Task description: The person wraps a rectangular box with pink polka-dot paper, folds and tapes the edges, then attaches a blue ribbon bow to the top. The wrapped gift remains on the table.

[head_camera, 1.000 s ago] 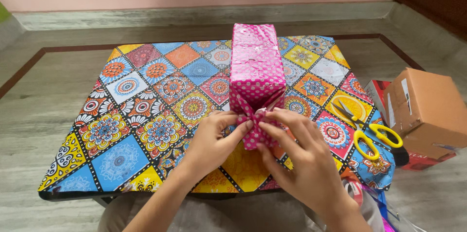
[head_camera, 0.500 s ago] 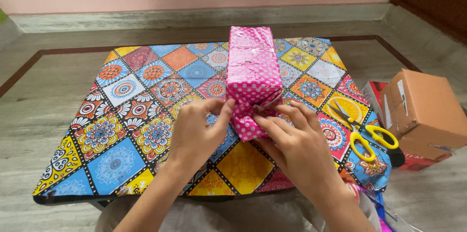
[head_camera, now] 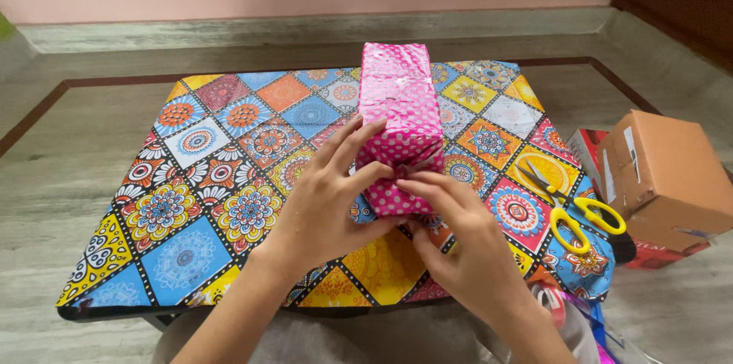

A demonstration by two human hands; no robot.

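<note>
A long box wrapped in pink paper with white dots [head_camera: 397, 100] lies lengthwise on a low table covered with a bright patchwork-pattern cloth [head_camera: 221, 181]. My left hand [head_camera: 328, 192] presses against the near left side of the box, fingers spread over the folded paper end. My right hand [head_camera: 458, 238] holds the near end from the right and below, its fingers pinching the folded flap. Both hands grip the wrapped box at its near end.
Yellow-handled scissors [head_camera: 569, 207] lie on the cloth at the right edge. A brown cardboard box [head_camera: 664, 177] stands on the floor to the right, over a red box [head_camera: 649, 253]. Coloured ribbon [head_camera: 580, 310] lies near my right forearm. A grey stone floor surrounds the table.
My hands have shifted up along the near end of the pink box, flattening the loose paper flaps against it. The box's near end looks neater and more closed.
</note>
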